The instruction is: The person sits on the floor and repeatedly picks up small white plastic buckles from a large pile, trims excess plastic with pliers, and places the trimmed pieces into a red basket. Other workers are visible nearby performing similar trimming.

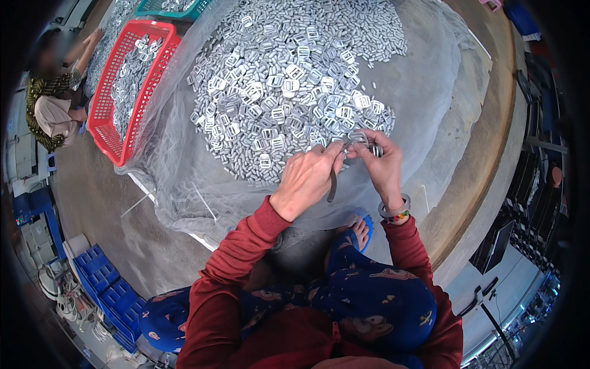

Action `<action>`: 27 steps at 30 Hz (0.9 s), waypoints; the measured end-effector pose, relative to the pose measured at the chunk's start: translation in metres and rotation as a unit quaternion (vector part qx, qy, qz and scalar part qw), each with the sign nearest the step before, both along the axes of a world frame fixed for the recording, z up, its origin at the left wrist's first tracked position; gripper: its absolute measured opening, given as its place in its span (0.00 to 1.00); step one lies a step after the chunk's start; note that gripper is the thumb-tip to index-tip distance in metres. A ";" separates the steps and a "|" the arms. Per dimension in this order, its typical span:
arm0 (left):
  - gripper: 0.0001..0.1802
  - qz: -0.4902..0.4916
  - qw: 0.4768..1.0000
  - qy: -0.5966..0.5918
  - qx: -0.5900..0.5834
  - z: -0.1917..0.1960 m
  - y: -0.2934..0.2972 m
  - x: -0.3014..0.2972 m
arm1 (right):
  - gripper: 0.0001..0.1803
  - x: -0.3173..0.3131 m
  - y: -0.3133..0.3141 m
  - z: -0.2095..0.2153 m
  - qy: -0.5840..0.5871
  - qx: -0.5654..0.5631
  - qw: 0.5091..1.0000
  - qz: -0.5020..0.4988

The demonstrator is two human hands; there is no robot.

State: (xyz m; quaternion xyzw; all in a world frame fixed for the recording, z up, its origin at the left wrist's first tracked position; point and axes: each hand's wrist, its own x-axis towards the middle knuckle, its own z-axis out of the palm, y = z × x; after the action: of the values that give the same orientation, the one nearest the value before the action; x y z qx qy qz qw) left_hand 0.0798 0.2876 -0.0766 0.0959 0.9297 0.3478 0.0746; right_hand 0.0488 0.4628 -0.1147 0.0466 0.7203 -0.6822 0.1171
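Note:
A large heap of small silvery metal buckles (289,80) lies on a grey mesh sheet (424,80) in front of me. My left hand (307,178) is closed around a thin dark strap or tool (332,184) that hangs down from its fingers. My right hand (381,166) pinches a few buckles (362,142) at the heap's near edge. The fingertips of both hands meet over those buckles. I wear red sleeves, and a bracelet circles my right wrist.
A red plastic basket (104,132) with more buckles stands at the left, a teal basket (175,11) behind it. Another person (55,92) sits at the far left. Blue crates (107,289) are stacked at the lower left. My foot in a blue sandal (359,229) rests below my hands.

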 end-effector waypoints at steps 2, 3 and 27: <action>0.14 0.007 1.000 0.006 0.010 0.001 0.001 0.000 | 0.13 0.004 -0.005 0.000 0.045 0.037 0.998 -0.004; 0.13 0.012 1.000 0.009 0.019 0.001 0.002 0.000 | 0.14 0.006 -0.007 0.001 0.057 0.031 0.998 0.002; 0.06 -0.009 0.991 0.075 0.108 -0.059 -0.004 0.006 | 0.16 0.024 -0.010 -0.036 -0.146 -0.211 0.965 -0.054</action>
State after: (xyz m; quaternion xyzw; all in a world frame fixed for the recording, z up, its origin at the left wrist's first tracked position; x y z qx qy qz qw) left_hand 0.0860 0.2836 -0.1357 0.1376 0.8888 0.4371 -0.0033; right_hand 0.0727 0.4526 -0.1503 0.1590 0.5313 -0.8099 0.1909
